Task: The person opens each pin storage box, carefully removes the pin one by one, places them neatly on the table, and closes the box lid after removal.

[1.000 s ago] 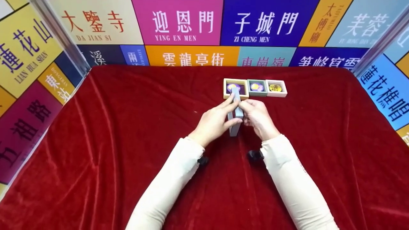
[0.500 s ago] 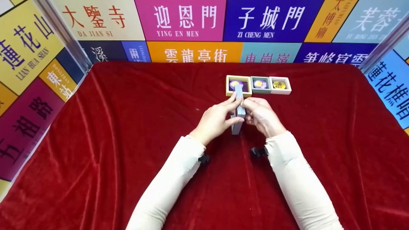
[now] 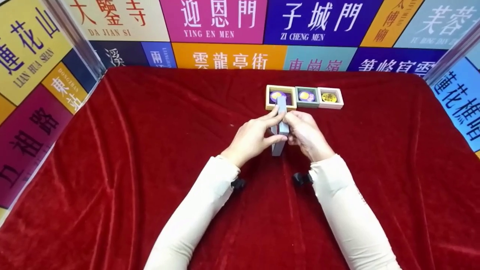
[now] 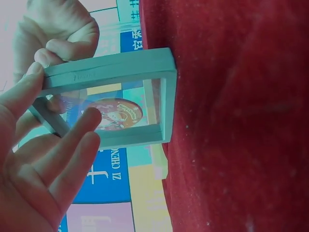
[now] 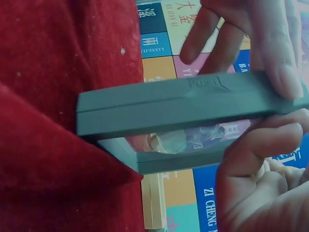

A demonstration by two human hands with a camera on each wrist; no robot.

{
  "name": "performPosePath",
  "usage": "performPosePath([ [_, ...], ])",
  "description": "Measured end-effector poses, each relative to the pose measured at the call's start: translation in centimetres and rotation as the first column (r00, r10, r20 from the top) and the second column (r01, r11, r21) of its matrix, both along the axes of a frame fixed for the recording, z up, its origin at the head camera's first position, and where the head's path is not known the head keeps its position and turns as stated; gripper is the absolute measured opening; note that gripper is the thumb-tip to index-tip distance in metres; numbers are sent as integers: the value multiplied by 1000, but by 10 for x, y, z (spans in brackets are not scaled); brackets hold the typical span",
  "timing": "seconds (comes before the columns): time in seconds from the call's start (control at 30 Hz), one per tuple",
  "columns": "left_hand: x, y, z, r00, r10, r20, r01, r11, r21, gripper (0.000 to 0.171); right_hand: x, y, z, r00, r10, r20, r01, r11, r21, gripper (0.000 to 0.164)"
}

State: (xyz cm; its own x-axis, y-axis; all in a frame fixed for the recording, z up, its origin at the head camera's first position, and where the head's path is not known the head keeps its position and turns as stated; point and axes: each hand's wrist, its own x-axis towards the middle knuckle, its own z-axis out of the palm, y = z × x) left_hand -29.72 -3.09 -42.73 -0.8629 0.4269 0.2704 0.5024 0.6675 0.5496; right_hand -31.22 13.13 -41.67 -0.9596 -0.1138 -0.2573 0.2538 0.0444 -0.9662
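Note:
A grey square display frame (image 3: 282, 107) with a clear film window stands on edge on the red cloth. Inside the film sits a round printed badge (image 4: 126, 115), best seen in the left wrist view. My left hand (image 3: 249, 138) holds the frame from the left, thumb at its near end and fingers along the top. A finger of that hand lies in front of the window. On the other side my right hand (image 3: 310, 135), fingers curled, pinches the frame near its upper near corner. The word PUSH appears raised on the upper edge (image 5: 205, 89) in the right wrist view.
Beyond the hands, three small boxes stand in a row: yellow (image 3: 267, 98), green (image 3: 307, 105) and pale pink (image 3: 330, 106). Each contains a round badge. Red velvet cloth (image 3: 180, 112) covers the table, with colourful sign panels (image 3: 217, 35) behind it.
The head view has tilted down a little, so the scene sits higher in it. Both hands keep hold of the grey frame in nearly the same place.

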Motion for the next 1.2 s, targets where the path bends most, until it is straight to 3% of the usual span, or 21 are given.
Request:
performPosePath([
  [0.27,3,2,1,1000,-16,3,16,999,-31,63,-1,8,1,998,52,34,-51,998,-30,13],
  [0.57,3,2,0,1000,1,-16,-2,999,-44,63,0,3,0,1000,-6,-6,6,998,55,12],
  [0.8,4,3,-3,999,-5,-34,3,998,-70,63,0,3,-2,999,-2,-33,7,991,137,13],
  [1.03,2,2,-3,998,-11,-64,6,997,-73,63,0,2,-3,999,-11,-31,14,993,121,13],
  [1.2,2,2,0,997,-15,-74,9,997,-76,63,0,1,-3,997,-19,-74,28,993,118,14],
])
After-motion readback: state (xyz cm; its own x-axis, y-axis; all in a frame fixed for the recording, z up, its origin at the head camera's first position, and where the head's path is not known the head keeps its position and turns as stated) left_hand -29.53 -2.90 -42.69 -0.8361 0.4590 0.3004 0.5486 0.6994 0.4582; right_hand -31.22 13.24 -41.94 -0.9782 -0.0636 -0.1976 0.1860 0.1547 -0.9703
